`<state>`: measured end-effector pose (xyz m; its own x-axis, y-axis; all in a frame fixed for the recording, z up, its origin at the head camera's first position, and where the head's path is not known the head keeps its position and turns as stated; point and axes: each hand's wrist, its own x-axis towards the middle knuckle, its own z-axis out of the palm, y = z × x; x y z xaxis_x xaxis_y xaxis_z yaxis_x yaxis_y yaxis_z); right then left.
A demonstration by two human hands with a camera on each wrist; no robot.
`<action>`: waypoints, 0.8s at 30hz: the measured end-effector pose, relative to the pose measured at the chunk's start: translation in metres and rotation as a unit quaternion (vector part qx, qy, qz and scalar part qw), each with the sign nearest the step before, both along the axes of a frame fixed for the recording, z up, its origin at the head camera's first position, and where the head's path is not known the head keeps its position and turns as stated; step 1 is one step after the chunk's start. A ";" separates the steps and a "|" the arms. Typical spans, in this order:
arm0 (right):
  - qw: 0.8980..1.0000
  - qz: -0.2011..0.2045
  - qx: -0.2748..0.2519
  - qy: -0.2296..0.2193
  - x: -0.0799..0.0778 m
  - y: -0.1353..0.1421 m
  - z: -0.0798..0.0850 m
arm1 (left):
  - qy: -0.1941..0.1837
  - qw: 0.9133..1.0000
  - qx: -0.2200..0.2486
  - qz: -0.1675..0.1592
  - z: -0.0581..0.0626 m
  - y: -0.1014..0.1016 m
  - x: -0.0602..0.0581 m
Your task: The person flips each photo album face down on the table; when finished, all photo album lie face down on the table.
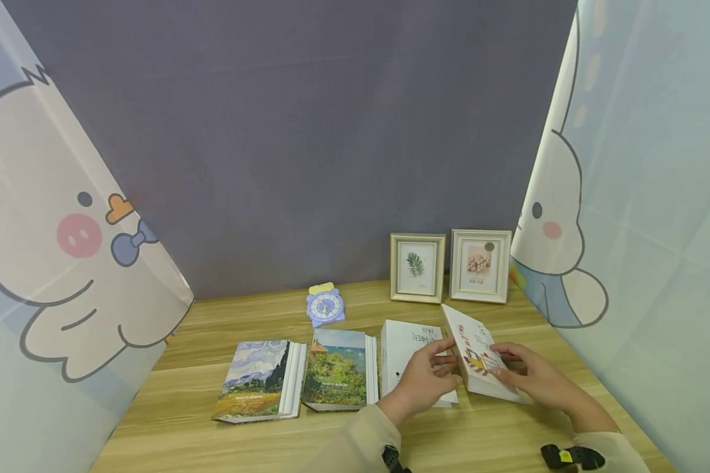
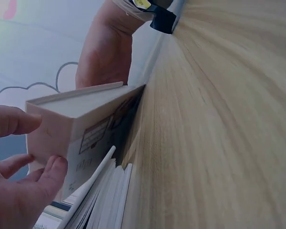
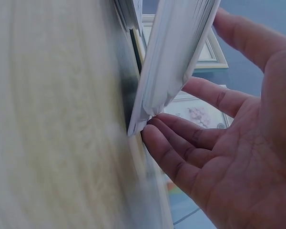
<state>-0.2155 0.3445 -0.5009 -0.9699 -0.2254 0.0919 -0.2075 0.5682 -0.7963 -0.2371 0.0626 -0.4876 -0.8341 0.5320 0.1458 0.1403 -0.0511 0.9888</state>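
A thick white photo album (image 1: 472,341) with a colourful printed cover stands tilted on the table. My left hand (image 1: 423,379) holds it at the spine (image 2: 50,136), with thumb and fingertips against it. On the opposite side my right hand (image 1: 535,376) grips the album, thumb over the cover; in the right wrist view its fingers (image 3: 169,148) reach the lower edge by the pages (image 3: 174,57). A second white album (image 1: 399,345) lies flat just left of the tilted one, partly covered by my left hand.
Two albums with painted landscape covers, one with a cypress (image 1: 251,381) and one with a sea view (image 1: 337,368), lie at the left. Behind them is a blue toy clock (image 1: 325,307). A leaf-print frame (image 1: 417,268) and a flower-print frame (image 1: 480,266) stand at the back right.
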 end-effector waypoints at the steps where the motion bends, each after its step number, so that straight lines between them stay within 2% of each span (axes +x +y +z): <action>1: 1.000 0.004 -0.005 -0.001 0.000 0.000 0.000 | -0.003 1.000 0.002 -0.001 0.000 0.000 0.000; 8: 0.999 0.029 -0.027 -0.001 0.000 -0.001 0.001 | -0.028 0.999 0.015 -0.008 -0.003 -0.001 0.002; 14: 0.999 0.029 -0.029 0.011 -0.001 0.000 0.000 | -0.028 0.999 0.016 -0.009 0.000 0.001 0.004; 18: 0.998 0.035 -0.033 0.038 0.000 0.000 -0.003 | -0.024 1.000 0.012 -0.014 0.001 0.000 0.006; 24: 0.994 0.038 -0.019 0.104 0.001 -0.002 -0.003 | -0.017 0.999 0.025 -0.022 0.002 0.002 0.005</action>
